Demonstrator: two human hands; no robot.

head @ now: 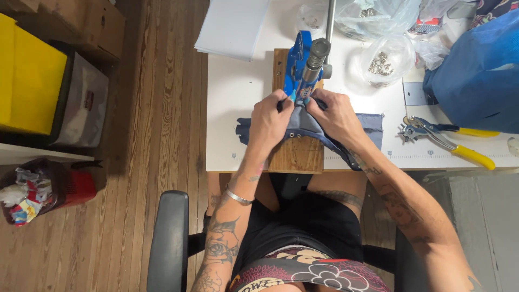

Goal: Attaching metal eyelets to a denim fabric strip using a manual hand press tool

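Both hands pinch the same piece of grey-blue fabric (pixel 303 125) under the head of a blue hand press (pixel 300 67): left hand (pixel 268 120) grips the left side of the fold, right hand (pixel 333 114) the right, fingertips nearly meeting at the die. Held that way, I'd say, to keep the cloth flat and centred under the punch; a row of small metal studs shows along its near edge. Press sits on a wooden board (pixel 296 154) that overhangs the white table's (pixel 238 86) front edge, so the cloth tails drape off toward the lap. Right of the hands: yellow-handled pliers (pixel 448 140), near but clear of the forearm. Behind: clear bag of metal snaps (pixel 385 62), more bags, blue cloth heap (pixel 478 75) crowding the right end. White sheets (pixel 230 27) back left. Left half of the tabletop is the open room. Floor side: yellow bin (pixel 27 75), scrap-filled red bin (pixel 43 189), well apart. Chair armrest (pixel 167 238) limits left elbow swing.
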